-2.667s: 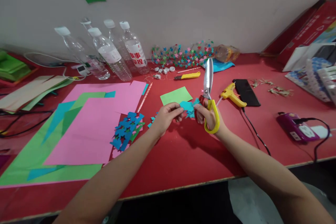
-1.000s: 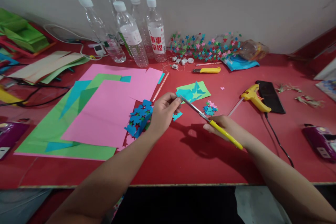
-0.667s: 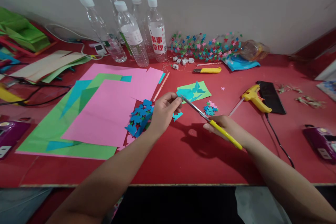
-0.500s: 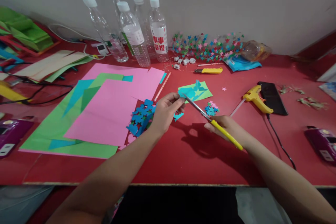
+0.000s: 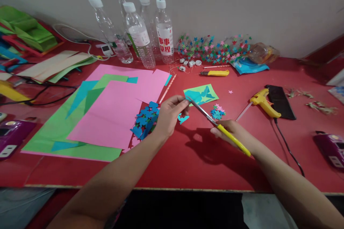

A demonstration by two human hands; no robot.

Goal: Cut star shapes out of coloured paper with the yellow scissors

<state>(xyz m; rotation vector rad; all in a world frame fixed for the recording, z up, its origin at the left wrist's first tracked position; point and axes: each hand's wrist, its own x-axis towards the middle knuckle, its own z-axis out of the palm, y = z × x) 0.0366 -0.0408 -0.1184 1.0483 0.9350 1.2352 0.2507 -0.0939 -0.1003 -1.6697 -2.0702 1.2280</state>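
My left hand pinches the edge of a blue paper piece near the middle of the table. In my right hand are yellow-handled scissors, their blades pointing up and left to the paper at my left fingertips. Behind the blue piece lies a light green sheet. A small pile of blue and pink paper stars sits just beyond my right hand. Blue paper with star-shaped holes lies left of my left hand, and a small blue scrap is beside its fingers.
Pink sheets and green sheets lie at the left. Plastic bottles stand at the back, near a yellow cutter. A yellow glue gun with a cord and a black phone lie at the right.
The blue paper piece at my left fingertips has shifted and its raised tip sits lower and further right. The whole view has moved slightly. Both hands keep their holds.
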